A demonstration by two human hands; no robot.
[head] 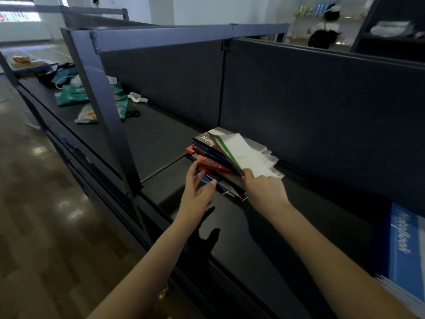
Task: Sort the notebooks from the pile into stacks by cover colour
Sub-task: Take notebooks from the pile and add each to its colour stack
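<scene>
Task item: the pile of notebooks (213,157) lies on the dark shelf (253,238) of a metal rack, close to the back panel (322,100) and near the panel's vertical joint. Covers are skewed against one another; red, blue and grey edges show, with part of a printed title legible on a red notebook (208,162) and on a grey notebook (203,139).

Right grip (264,189): clenched on the near edge of the upper notebooks (243,153), holding them tilted up off the rest of the pile. Their undersides face the camera, white, with a green edge on one. How many are raised cannot be counted.

Left grip (197,192): at the pile's near left corner. Fingers extend alongside the red notebook and the thumb lies against a blue cover low in the pile. The corner is blurred, so whether this grip is pinching that cover or only touching it cannot be told.

Second blue notebook (404,249): lies on the shelf well apart to the right, title printed on its cover, cut off by the frame edge. White page edges show beneath it, so further items may lie under it.

Elsewhere: beyond the rack post (103,104), teal packets (71,93), scissors (133,113) and a crumpled white item (138,97) lie on the same level. The post hides part of one packet. A person (326,31) in the background is too blurred to describe
</scene>
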